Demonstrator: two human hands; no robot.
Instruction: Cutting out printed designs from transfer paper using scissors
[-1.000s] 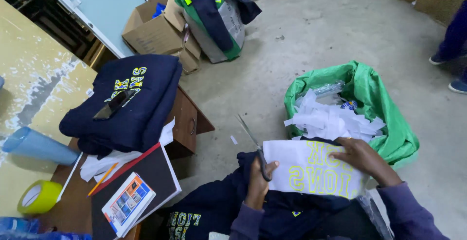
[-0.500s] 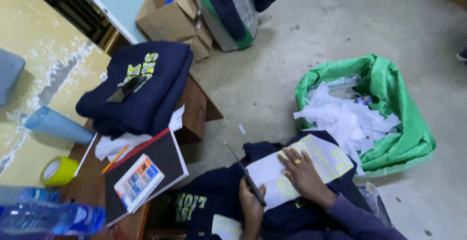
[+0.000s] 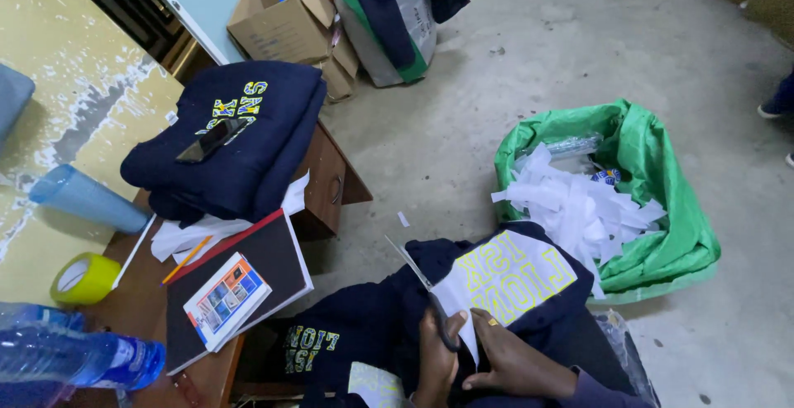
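Lower centre of frame: left hand (image 3: 437, 358) has its fingers through the loops of a pair of metal scissors with dark handles (image 3: 422, 286), grip pressed round the handles, blades pointing up-left and touching the edge of a white paper sheet with yellow-green block lettering (image 3: 506, 278). Right hand (image 3: 514, 364) lies flat-ish on the lower edge of that sheet, grip pinching the paper; a ring shows on one finger. The sheet rests on a dark navy printed sweatshirt (image 3: 364, 334) across the person's lap, bottom centre.

Handling, judged: paper is light, thin, floppy and tears easily, best held near the cut line with the edge kept taut. Sweatshirt is soft, bulky, not slippery. Scissors are stiff and sharp, so take them by the loops only.

Right of frame: green plastic bag (image 3: 662, 234) full of white paper offcuts (image 3: 575, 205), on the concrete floor. Left: wooden bench (image 3: 331, 178) carrying a stack of folded navy sweatshirts (image 3: 248, 143) with a black phone (image 3: 209, 141) on top, a black notebook (image 3: 265, 267), a yellow tape roll (image 3: 84, 279) and a clear plastic water bottle (image 3: 78, 360). Upper centre: cardboard boxes (image 3: 281, 23).
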